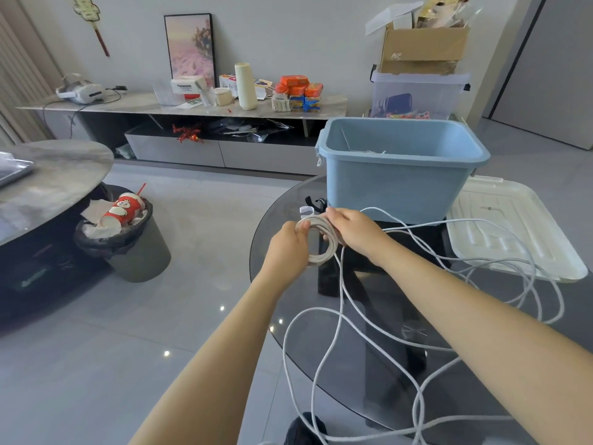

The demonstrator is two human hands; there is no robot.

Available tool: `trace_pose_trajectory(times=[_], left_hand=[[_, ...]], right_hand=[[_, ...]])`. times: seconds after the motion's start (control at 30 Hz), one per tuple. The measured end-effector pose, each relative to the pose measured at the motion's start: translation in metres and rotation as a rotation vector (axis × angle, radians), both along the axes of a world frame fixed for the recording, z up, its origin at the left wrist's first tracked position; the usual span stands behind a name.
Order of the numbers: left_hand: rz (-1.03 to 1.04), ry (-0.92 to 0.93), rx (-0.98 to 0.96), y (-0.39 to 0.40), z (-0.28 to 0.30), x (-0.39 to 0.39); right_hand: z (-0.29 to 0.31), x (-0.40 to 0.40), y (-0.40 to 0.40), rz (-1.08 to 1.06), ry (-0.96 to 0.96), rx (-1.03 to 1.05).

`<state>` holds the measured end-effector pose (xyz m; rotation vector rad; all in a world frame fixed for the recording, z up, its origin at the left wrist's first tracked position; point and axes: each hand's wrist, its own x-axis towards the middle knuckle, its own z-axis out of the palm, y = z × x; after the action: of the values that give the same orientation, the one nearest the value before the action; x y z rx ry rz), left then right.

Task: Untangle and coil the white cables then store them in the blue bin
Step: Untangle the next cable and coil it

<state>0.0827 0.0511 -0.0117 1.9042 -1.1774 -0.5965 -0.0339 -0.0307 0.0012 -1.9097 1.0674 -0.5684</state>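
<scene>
A small coil of white braided cable [321, 240] is gripped by the curled left hand [288, 244] and right hand [351, 231], at six o'clock of the rectangular blue plastic bin [398, 184] on the round dark glass table [475, 316]; loose white cable loops [337, 332] trail below.

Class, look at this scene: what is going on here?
A person is coiling a white cable over a glass table. The left hand grips the coil wound so far, and the right hand holds it too. Much cable lies loose on the table. The blue bin stands just behind.
</scene>
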Motion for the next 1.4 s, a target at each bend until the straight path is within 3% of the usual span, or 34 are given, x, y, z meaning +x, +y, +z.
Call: trace_pose_trajectory(times=[0.1,0.33,0.5,0.67,0.8,0.9,1.07,1.23,1.4], left_hand=[[0.037,-0.033,0.057,0.0,-0.005,0.01],[0.072,-0.037,0.081,-0.006,-0.01,0.022],[0.078,-0.042,0.085,-0.008,-0.011,0.023],[0.099,-0.046,0.091,-0.005,-0.009,0.023],[0.098,-0.035,0.087,0.001,-0.005,0.02],[0.065,-0.049,0.076,0.009,0.005,0.009],[-0.036,-0.124,0.06,0.021,0.018,-0.02],[-0.094,-0.133,-0.021,0.027,0.029,-0.048],[-0.157,-0.17,-0.041,0.029,0.036,-0.071]], right_hand=[[-0.017,0.013,-0.029,-0.126,0.067,-0.122],[-0.052,0.036,-0.066,-0.164,0.569,-0.413],[-0.052,0.05,-0.071,-0.194,0.627,-0.452],[-0.053,0.037,-0.062,-0.057,0.482,-0.361],[-0.033,0.014,-0.042,-0.124,0.122,-0.221],[-0.005,-0.016,-0.019,-0.132,-0.146,-0.006],[0.023,-0.067,0.017,-0.075,-0.437,0.194],[0.044,-0.106,0.053,-0.056,-0.547,0.254],[0.051,-0.123,0.069,-0.141,-0.507,0.182]])
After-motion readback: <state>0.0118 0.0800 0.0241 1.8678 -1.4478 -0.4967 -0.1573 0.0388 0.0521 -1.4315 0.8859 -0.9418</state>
